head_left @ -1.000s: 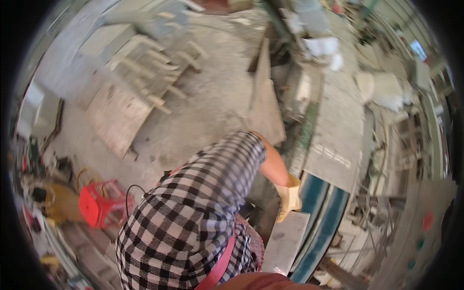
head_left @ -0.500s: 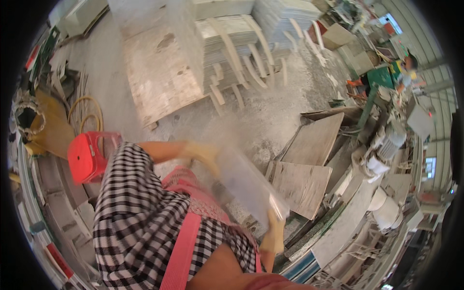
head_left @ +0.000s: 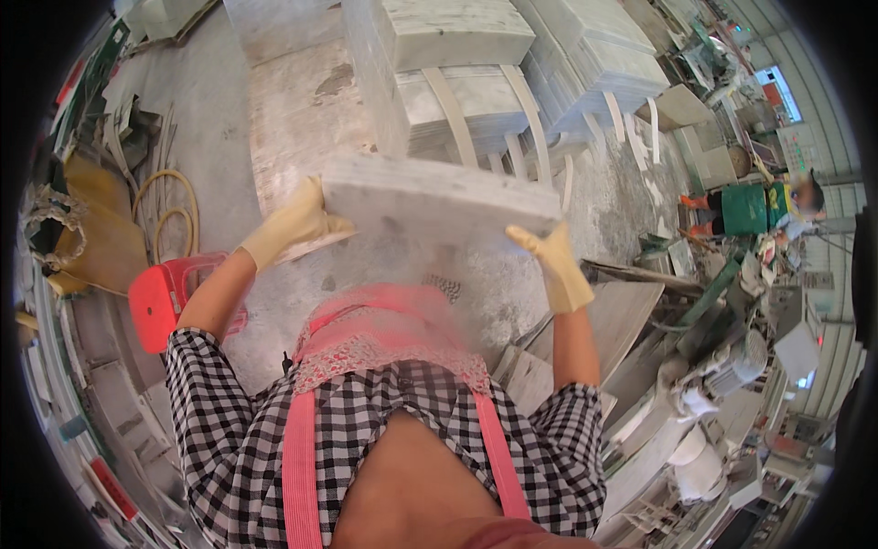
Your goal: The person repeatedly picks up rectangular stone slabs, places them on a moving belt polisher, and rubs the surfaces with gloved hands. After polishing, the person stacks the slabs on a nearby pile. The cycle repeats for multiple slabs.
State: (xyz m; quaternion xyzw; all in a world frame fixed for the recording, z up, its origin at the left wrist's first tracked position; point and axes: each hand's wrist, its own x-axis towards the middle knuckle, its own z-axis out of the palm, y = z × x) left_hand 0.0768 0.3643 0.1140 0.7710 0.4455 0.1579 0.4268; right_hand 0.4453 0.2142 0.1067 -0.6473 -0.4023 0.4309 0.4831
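Marble slab (head_left: 439,203): white, grey-veined, flat rectangle.
Left hand (head_left: 293,224): yellow-gloved, clamped on slab's 9 o'clock edge.
Right hand (head_left: 556,263): gloved, gripping 3 o'clock corner.
Stool (head_left: 160,297): red plastic.

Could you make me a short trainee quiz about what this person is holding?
1. True or false: both hands grip the white marble slab.
2. Which colour are the gloves? A yellow, B blue, C black.
3. The stool beside the person's left arm is ____.

Key: 1 true: the left hand and the right hand hold opposite ends. 2 A. 3 red.
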